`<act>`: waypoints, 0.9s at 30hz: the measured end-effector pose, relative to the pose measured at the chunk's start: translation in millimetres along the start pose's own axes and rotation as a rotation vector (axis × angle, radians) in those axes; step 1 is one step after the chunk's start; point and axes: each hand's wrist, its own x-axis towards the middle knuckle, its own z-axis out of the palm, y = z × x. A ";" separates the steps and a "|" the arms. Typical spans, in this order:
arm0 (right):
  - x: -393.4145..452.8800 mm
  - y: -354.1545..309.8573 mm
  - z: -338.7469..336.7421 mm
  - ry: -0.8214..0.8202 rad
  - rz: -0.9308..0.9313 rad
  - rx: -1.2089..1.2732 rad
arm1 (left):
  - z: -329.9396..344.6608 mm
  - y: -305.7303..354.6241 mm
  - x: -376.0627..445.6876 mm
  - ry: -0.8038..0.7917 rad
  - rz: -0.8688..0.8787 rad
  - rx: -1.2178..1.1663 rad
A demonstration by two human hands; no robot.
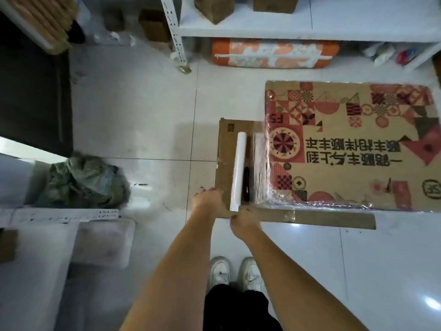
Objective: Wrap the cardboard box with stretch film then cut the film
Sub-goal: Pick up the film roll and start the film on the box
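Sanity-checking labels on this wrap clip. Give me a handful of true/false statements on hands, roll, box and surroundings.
1. The right hand grips the near end of the stretch film roll. True.
2. The roll lies on top of the printed cardboard box. False: it lies beside the box's left side, over a flat sheet of plain cardboard.
3. Film already covers the box's left side and near edge. True: glossy wrinkled film shows there.
4. The left hand holds a knife. False: no tool shows in it; it is at the plain cardboard's near left corner.
5. The orange bag sits on the box. False: it lies on the floor under the white shelf.
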 end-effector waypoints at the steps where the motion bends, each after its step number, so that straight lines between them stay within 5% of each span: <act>1: 9.8 3.8 8.3 0.004 0.030 0.009 | 6.1 1.7 9.8 -0.006 -0.014 -0.017; 19: 129.9 33.7 87.2 0.278 0.165 0.018 | 114.1 0.9 137.1 0.104 -0.134 -0.840; 27: 128.9 37.3 87.5 0.309 0.104 0.102 | 113.7 9.1 135.6 0.151 -0.180 -0.765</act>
